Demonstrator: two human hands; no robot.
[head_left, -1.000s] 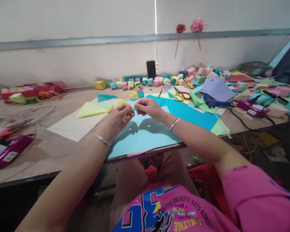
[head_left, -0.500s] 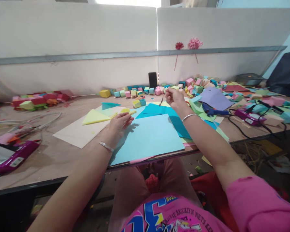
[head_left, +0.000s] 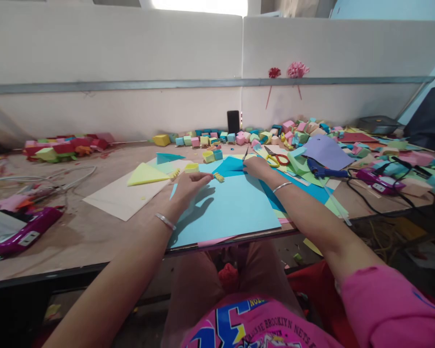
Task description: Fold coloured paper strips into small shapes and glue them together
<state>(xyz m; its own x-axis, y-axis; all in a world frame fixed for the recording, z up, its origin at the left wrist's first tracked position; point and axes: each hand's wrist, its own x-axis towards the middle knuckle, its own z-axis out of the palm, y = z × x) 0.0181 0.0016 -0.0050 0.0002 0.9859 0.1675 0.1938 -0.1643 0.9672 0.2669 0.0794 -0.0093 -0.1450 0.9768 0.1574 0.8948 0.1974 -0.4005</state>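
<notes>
Fingers of both the left hand (head_left: 191, 186) and right hand (head_left: 259, 169) work over the bench (head_left: 105, 237), its pale blue sheet (head_left: 235, 208) filling the middle of the frame. The right ones bend at a slim dark tool (head_left: 245, 153), above centre; the left tips meet at the crimped yellow strip (head_left: 218, 177), dead centre. Whether either grips, I cannot tell. A light pinch would best spare the crimps. Half a second ago the right fingers were clear of the tool.

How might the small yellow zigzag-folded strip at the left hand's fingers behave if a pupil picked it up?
The small yellow zigzag-folded strip is probably light, being tiny and seemingly paper. Its close ridges suggest it may flex or spring, and squash if pinched hard. It seems unlikely to roll over the light blue paper sheet, given its bumpy outline.
</notes>
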